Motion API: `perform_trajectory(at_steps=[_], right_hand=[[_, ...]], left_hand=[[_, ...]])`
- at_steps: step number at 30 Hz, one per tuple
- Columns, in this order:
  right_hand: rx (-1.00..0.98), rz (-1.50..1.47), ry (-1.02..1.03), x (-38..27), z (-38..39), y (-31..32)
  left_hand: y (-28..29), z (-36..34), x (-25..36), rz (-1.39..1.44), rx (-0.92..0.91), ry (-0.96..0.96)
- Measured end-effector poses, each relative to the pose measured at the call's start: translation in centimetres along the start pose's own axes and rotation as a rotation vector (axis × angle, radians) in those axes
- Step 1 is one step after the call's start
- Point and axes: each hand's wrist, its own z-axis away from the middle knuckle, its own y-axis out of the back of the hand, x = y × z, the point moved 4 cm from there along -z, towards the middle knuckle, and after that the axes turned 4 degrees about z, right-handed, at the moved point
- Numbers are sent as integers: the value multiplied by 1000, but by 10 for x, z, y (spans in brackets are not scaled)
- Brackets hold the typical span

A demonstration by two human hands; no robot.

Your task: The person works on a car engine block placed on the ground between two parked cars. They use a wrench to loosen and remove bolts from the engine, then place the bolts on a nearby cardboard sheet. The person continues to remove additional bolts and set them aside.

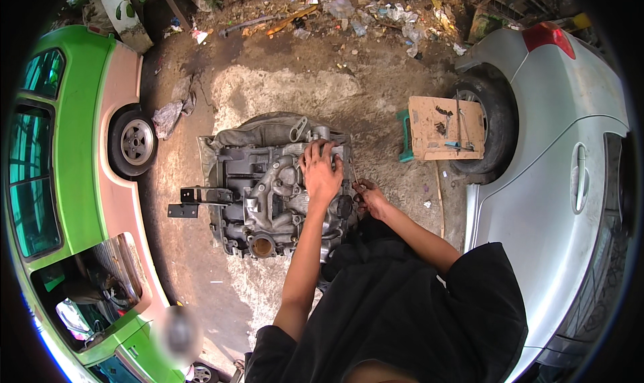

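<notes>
A grey metal engine (pixel 258 195), with a branched manifold and black brackets on its left, sits on a dark cover (pixel 208 151) on the ground. My left hand (pixel 320 170) rests on the engine's upper right part, fingers apart and slightly bent, near an upright lifting eye (pixel 298 129). At the engine's right side, lower down, my right hand (pixel 369 198) has its fingers closed on a thin metal tool, only partly visible.
A green and pink van (pixel 77 135) stands on the left, a silver car (pixel 557 249) on the right. By the car's wheel, a cardboard sheet with tools (pixel 426 111) lies on a green stool (pixel 405 135). Litter (pixel 355 24) lines the back.
</notes>
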Motion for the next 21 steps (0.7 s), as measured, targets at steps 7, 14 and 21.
perform_trajectory(at_steps=[7,14,21], right_hand=[[241,1067,464,-47,27,-4],[234,1517,638,-97,75,-38],[313,1175,1104,-150,54,-38]], left_hand=[[-1,1,-1,1,5,-15],[0,0,-1,12,14,-28],[-2,2,-2,10,2,-14]])
